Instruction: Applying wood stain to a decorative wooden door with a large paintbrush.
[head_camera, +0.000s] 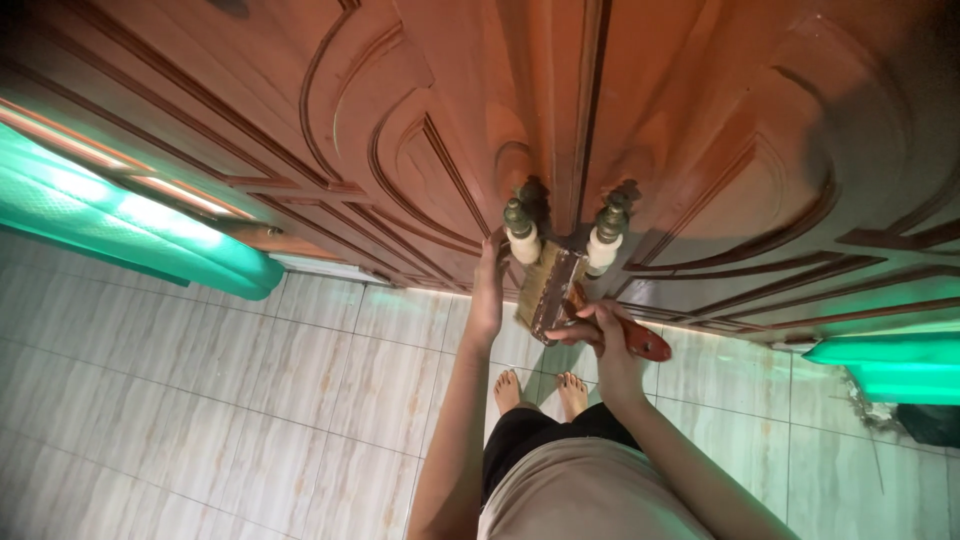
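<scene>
I face a carved brown wooden double door (420, 120) with two knob handles, a left handle (521, 232) and a right handle (607, 238), each dark green with a cream base. My left hand (488, 295) rests flat against the left door leaf just below the left handle, fingers pointing up. My right hand (600, 335) grips a wide paintbrush (560, 295) by its red handle, the bristles pressed against the door seam under the handles.
Pale marbled floor tiles (200, 400) lie below. Green-lit wall edges sit on the left (120, 215) and on the right (890, 365). My bare feet (540, 392) stand close to the door's bottom edge.
</scene>
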